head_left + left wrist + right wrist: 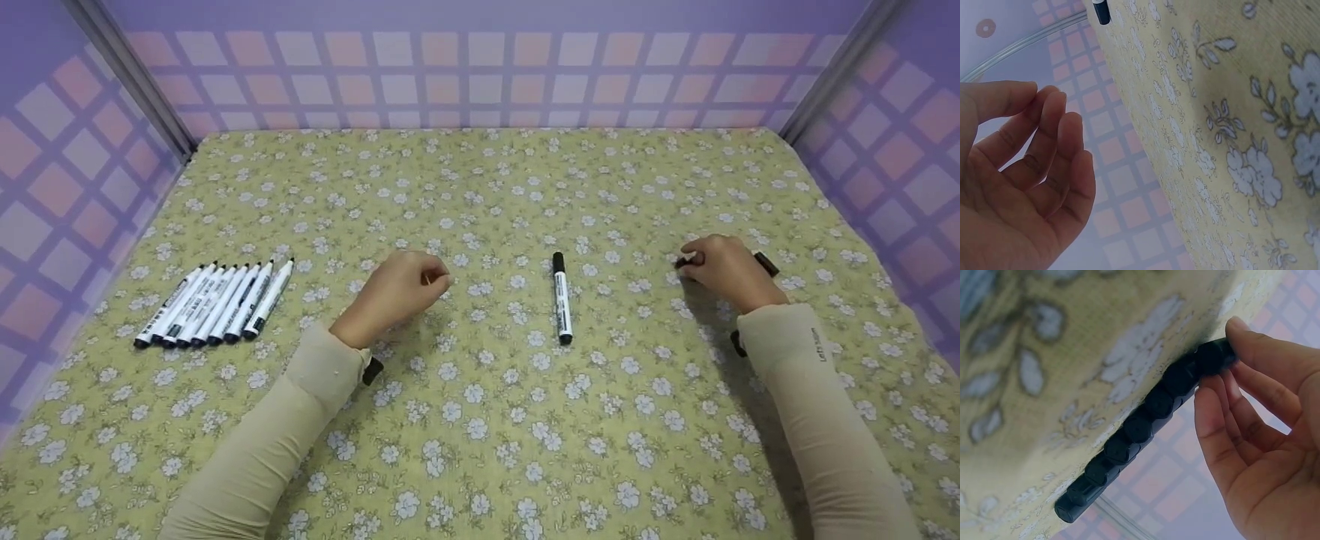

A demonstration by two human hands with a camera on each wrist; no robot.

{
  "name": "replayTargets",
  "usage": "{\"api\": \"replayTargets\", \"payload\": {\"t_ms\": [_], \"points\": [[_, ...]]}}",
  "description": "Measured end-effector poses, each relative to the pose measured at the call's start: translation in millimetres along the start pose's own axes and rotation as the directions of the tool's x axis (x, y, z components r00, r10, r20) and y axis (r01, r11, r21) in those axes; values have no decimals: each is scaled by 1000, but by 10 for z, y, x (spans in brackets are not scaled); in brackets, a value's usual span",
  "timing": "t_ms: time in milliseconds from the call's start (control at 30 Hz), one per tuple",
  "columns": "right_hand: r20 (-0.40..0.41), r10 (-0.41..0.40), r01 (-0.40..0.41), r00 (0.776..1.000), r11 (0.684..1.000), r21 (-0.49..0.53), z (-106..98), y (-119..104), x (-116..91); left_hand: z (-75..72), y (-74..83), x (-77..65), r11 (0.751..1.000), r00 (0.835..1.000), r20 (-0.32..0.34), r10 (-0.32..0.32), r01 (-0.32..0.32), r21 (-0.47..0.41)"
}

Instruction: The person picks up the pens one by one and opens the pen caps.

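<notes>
My right hand (724,270) pinches a black marker cap (1216,356) between thumb and fingers. The cap is at the end of a row of several black caps (1139,426) on the cloth. In the head view that hand hides most of the row; a cap (766,263) shows at its right side. My left hand (401,289) hovers with loosely curved fingers and holds nothing, its thumb tip close to the index fingertip in the left wrist view. Between the hands lies a white marker (562,300) with its black cap on, pointing away from me.
At the left, several uncapped white markers (217,304) lie side by side, tips pointing away. A floral yellow-green cloth (480,435) covers the table. Checked purple panels (487,75) enclose the back and both sides.
</notes>
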State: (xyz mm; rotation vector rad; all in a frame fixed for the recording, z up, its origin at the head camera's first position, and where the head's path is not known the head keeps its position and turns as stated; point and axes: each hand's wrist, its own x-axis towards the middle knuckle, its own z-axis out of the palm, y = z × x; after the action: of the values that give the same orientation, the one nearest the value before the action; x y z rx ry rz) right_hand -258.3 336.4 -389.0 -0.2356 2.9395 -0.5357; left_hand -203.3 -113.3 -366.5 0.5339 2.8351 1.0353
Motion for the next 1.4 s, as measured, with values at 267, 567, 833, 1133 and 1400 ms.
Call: {"api": "replayTargets", "payload": {"t_ms": [267,567,833,1133,1400], "points": [[2,-20,20,1000,1000,-5,-2,-4,-5,15,19,-7,1000,1000,23,-11,11,-8],[-34,-35,35,999,999,6,-2,-32,-48,94,113,96,1000,1000,29,-1,1,-25],[-40,-7,8,999,1000,28,-43,-75,-65,284,258,249,1000,999,52,2,-1,-31],[-108,-56,58,993,998,12,-50,-194,-79,496,479,463,999,995,100,2,3,-42],[-140,-104,105,985,994,-6,-70,-339,-69,660,624,652,1000,986,164,-3,0,19]]}}
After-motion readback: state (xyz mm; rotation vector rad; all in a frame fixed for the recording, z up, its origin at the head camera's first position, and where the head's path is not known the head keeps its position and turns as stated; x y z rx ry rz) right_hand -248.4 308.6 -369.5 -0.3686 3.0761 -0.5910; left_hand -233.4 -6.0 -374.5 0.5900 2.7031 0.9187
